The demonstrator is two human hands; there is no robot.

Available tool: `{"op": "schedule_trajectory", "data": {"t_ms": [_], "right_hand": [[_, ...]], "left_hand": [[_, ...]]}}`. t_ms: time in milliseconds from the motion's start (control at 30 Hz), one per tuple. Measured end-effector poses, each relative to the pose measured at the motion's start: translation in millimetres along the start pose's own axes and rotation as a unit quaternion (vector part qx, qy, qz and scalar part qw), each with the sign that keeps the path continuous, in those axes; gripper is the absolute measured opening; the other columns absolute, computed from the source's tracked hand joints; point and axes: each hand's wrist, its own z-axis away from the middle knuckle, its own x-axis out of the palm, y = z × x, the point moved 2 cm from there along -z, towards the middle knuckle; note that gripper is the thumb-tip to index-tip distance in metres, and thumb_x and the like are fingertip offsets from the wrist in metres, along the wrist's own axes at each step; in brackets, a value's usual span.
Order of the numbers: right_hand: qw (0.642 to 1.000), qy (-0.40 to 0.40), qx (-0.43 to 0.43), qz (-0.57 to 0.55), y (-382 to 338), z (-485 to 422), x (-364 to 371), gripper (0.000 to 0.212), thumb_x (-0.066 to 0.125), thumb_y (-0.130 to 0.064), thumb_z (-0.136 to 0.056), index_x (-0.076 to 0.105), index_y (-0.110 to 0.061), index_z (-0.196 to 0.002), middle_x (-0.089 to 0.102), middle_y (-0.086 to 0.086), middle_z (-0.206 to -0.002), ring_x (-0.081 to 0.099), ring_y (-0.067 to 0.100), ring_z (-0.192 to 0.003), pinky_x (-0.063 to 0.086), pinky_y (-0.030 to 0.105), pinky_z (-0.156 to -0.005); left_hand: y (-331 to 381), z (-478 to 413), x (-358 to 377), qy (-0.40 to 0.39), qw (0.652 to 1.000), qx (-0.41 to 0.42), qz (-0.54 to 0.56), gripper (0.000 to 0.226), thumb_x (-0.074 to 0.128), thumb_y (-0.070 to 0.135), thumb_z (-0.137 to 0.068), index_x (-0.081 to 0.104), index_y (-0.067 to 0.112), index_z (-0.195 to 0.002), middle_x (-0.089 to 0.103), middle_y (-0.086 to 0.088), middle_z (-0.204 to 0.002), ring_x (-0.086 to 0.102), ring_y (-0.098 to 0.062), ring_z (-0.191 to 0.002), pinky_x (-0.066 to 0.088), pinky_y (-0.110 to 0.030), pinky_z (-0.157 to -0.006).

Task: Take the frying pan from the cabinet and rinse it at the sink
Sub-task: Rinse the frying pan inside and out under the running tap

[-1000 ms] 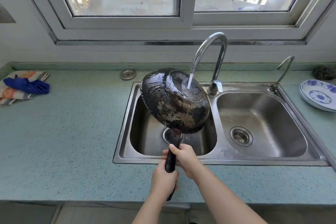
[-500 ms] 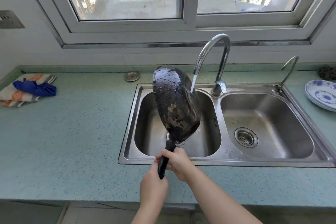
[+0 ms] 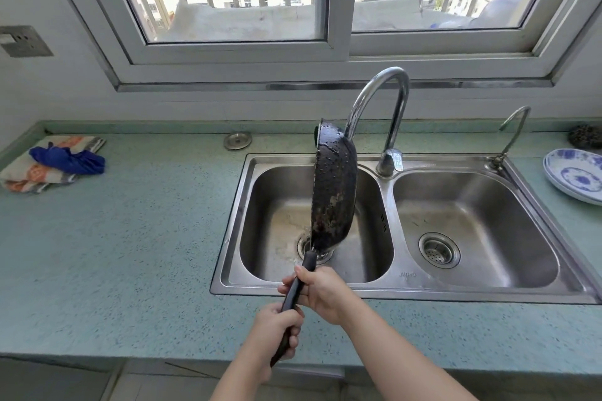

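Observation:
The black frying pan (image 3: 333, 189) stands almost on edge above the left basin of the steel double sink (image 3: 395, 291), its wet, blotchy underside facing right. Both hands hold its black handle: my right hand (image 3: 321, 293) higher up near the pan, my left hand (image 3: 277, 325) lower down at the handle's end. The curved faucet (image 3: 384, 101) arches over the pan, its spout just behind the pan's top rim. The pan hides any water stream. The pan's inner side faces left and is out of sight.
Folded cloths with a blue rag (image 3: 66, 159) lie on the green counter (image 3: 123, 238) at far left. A metal sink plug (image 3: 237, 141) sits behind the sink. Blue-patterned plates (image 3: 575, 174), a scrubber (image 3: 586, 137) and a small second tap (image 3: 513, 133) are at right.
The pan has rotated from showing its round underside to standing nearly edge-on, and it has shifted slightly left relative to the spout. The water stream seen earlier is no longer visible.

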Motion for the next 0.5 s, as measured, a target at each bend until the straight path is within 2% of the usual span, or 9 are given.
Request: {"op": "schedule_trajectory", "data": {"t_ms": [100,167,300,400,500], "right_hand": [[1.0,-0.016,0.005,0.013,-0.6,3.9,-3.4,0.028,0.036,-0.011,-0.1,0.053,0.002,-0.081,0.061,0.013,-0.08,0.07,0.014,-0.062,0.056,0.024,-0.055],[1.0,-0.024,0.01,0.018,1.8,4.3,-1.5,0.031,0.034,-0.012,-0.101,0.054,0.003,-0.083,0.061,0.013,-0.081,0.07,0.014,-0.065,0.055,0.024,-0.055],[0.999,-0.045,0.023,-0.01,8.3,-0.7,13.9,0.033,0.032,-0.014,-0.101,0.051,-0.003,-0.077,0.064,0.008,-0.077,0.069,0.017,-0.071,0.053,0.026,-0.058],[0.998,-0.044,0.022,-0.041,10.0,-4.7,20.5,0.029,0.031,-0.013,-0.101,0.048,-0.001,-0.082,0.063,0.012,-0.083,0.071,0.016,-0.065,0.055,0.026,-0.057],[0.997,-0.029,0.031,-0.064,15.8,-7.8,16.6,0.024,0.032,-0.014,-0.101,0.047,0.004,-0.095,0.065,0.017,-0.088,0.072,0.019,-0.068,0.055,0.028,-0.055]], "left_hand": [[-4.3,1.5,11.9,0.048,0.998,0.033,-0.014,0.011,0.054,0.002,-0.061,0.046,0.007,-0.066,0.043,-0.002,-0.039,0.038,-0.012,-0.03,0.026,-0.014,-0.034],[-8.4,0.0,12.7,0.086,0.994,0.045,-0.043,0.017,0.05,-0.007,-0.072,0.044,0.007,-0.065,0.042,-0.003,-0.038,0.039,-0.015,-0.029,0.025,-0.015,-0.034],[-7.1,-1.2,1.4,0.14,0.984,0.062,-0.09,0.019,0.049,-0.007,-0.074,0.045,0.008,-0.063,0.043,-0.002,-0.036,0.044,-0.017,-0.031,0.027,-0.015,-0.034],[-3.2,-1.6,-4.2,0.158,0.975,0.079,-0.135,0.018,0.05,-0.004,-0.074,0.047,0.01,-0.063,0.047,-0.004,-0.042,0.046,-0.014,-0.029,0.03,-0.015,-0.032],[-1.8,0.0,-0.9,0.158,0.967,0.084,-0.18,0.014,0.051,0.002,-0.075,0.052,0.014,-0.068,0.053,-0.003,-0.053,0.054,-0.016,-0.035,0.039,-0.017,-0.038]]}}
